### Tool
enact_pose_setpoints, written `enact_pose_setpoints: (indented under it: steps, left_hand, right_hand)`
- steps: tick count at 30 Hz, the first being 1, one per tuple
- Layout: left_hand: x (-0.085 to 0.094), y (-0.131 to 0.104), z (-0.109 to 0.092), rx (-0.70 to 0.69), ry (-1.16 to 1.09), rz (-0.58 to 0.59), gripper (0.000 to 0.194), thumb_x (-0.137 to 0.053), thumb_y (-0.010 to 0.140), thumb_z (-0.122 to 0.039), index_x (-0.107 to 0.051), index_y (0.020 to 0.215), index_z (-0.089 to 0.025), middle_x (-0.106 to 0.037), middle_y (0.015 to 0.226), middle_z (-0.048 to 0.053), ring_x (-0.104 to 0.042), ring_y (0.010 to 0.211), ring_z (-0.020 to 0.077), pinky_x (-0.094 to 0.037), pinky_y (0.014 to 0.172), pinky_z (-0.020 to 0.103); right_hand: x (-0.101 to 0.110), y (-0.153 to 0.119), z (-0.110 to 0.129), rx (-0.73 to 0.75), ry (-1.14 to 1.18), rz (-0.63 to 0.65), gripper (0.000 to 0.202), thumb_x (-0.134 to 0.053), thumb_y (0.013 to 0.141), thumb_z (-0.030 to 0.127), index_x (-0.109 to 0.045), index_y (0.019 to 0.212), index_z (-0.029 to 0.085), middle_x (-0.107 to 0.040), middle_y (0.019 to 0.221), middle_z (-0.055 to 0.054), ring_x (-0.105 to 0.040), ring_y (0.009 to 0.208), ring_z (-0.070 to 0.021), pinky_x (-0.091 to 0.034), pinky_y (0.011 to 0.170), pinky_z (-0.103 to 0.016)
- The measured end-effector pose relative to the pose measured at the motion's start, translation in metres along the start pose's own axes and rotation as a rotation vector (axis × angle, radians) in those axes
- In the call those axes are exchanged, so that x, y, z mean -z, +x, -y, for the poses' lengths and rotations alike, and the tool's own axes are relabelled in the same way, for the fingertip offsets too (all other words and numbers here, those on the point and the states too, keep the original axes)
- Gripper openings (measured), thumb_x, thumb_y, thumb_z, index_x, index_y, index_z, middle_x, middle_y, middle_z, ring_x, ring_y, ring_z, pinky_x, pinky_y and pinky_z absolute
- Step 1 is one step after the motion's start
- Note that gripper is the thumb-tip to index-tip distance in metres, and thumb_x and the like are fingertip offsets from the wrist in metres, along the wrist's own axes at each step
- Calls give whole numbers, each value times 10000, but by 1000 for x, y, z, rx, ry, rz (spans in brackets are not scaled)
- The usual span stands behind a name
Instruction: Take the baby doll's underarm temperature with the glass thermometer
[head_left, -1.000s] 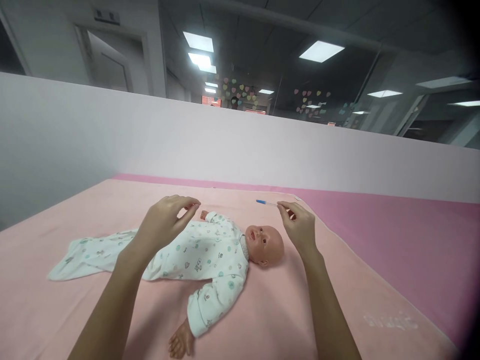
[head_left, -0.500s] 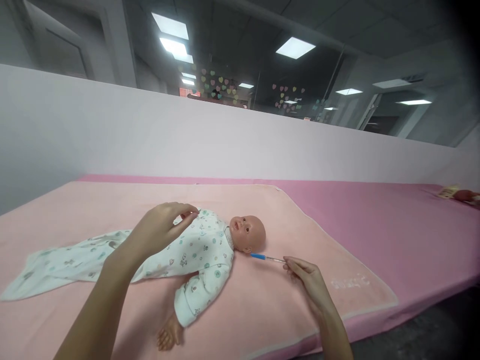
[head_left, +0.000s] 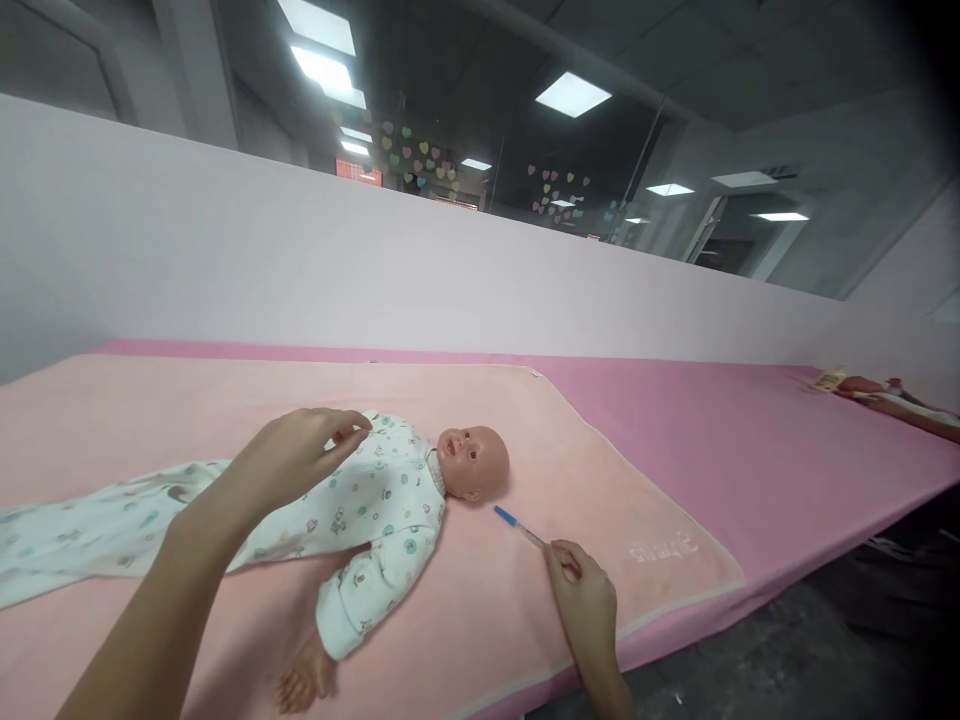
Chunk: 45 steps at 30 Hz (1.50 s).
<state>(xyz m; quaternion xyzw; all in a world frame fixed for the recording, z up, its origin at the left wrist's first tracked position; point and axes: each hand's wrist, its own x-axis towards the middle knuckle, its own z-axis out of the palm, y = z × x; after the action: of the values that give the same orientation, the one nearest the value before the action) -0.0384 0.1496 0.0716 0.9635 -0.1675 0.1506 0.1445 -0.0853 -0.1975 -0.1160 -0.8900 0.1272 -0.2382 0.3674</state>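
Observation:
A bald baby doll [head_left: 472,464] lies on its back in a white patterned sleepsuit [head_left: 382,480], its head toward the right and one arm stretched toward me. My left hand [head_left: 300,450] is over the doll's chest near the far shoulder, thumb and fingertips pinched together; whether any cloth is between them I cannot make out. To the right of the head, my right hand [head_left: 581,590] grips the thin clear end of a thermometer [head_left: 507,517] between thumb and fingers. Its blue end points toward the doll's head, apart from it, just above the blanket.
A peach blanket [head_left: 637,500] with a pale edge lies under the doll on a pink-covered table [head_left: 660,400]. Another doll [head_left: 862,385] lies at the far right. A low white wall [head_left: 375,270] with glass above it runs along the back. Dark floor [head_left: 750,650] shows beyond the near edge.
The view has turned slightly right, so the doll sits further left. My right hand has rotated, and the thermometer now slants, its blue end pointing up and left. My left hand stays by the shoulder.

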Motion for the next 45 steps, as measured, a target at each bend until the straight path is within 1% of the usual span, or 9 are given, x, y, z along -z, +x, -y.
enact_pose_setpoints:
  steps: [5,15,18,23,26,29,34,38,45]
  left_hand:
    - [-2,-1,-4,-6,-25,36,390,-339,831,-484,-638,972,-275,-673,862,20,-612,733,185,-409,570,225]
    - [7,-12,-18,-24,-90,64,387,-319,847,-452,-638,966,-267,-665,800,26,-609,770,195,-406,569,241]
    - [5,-14,-18,-13,-111,63,385,-329,843,-449,-637,987,-271,-668,798,30,-607,812,211,-418,601,255]
    - [-18,-3,-26,-62,-129,17,370,-334,855,-421,-646,961,-253,-668,879,35,-592,824,199,-419,748,300]
    - [-50,13,-31,-54,-91,-77,380,-320,872,-376,-650,954,-207,-657,916,65,-573,876,213,-393,802,332]
    - [-85,26,-30,-24,12,-70,385,-320,876,-327,-667,830,-166,-643,857,104,-568,854,232,-393,748,334]
    - [-117,31,-22,34,42,8,399,-323,872,-308,-644,676,-173,-641,770,95,-571,759,222,-373,647,315]
    - [-119,34,-16,76,-29,17,284,-405,807,-257,-670,729,-193,-657,751,67,-573,763,207,-360,640,288]
    - [-121,40,-5,129,-280,130,284,-408,794,-327,-647,720,-192,-653,678,20,-560,628,153,-332,582,240]
  right_hand:
    - [-12,-13,2,275,-295,-2,237,-468,804,300,-611,659,178,-635,710,-78,-549,737,-230,-356,672,-323]
    - [-22,-14,6,376,-551,-9,168,-502,782,248,-579,648,182,-595,677,-56,-523,711,-232,-302,658,-333]
    - [-16,-9,15,392,-581,-13,197,-514,785,313,-591,660,181,-594,696,-67,-521,713,-238,-298,643,-333]
    - [-13,13,89,489,-356,-90,227,-478,829,362,-603,767,183,-613,777,-77,-529,771,-224,-330,698,-329]
    - [-40,25,144,676,-232,-46,219,-412,863,245,-614,796,193,-624,752,-52,-542,734,-191,-351,707,-318]
    - [-81,26,169,788,-331,-59,235,-420,805,119,-622,696,172,-635,719,-80,-551,793,-241,-330,821,-407]
    - [-117,21,155,854,-317,-136,269,-433,774,42,-628,661,189,-603,619,-43,-551,778,-233,-301,865,-448]
    - [-117,24,145,835,-299,-202,234,-437,845,155,-631,721,195,-623,728,-61,-543,774,-228,-323,802,-435]
    - [-128,28,144,845,-220,-408,155,-536,808,213,-608,673,187,-633,791,-65,-532,906,-243,-304,804,-409]
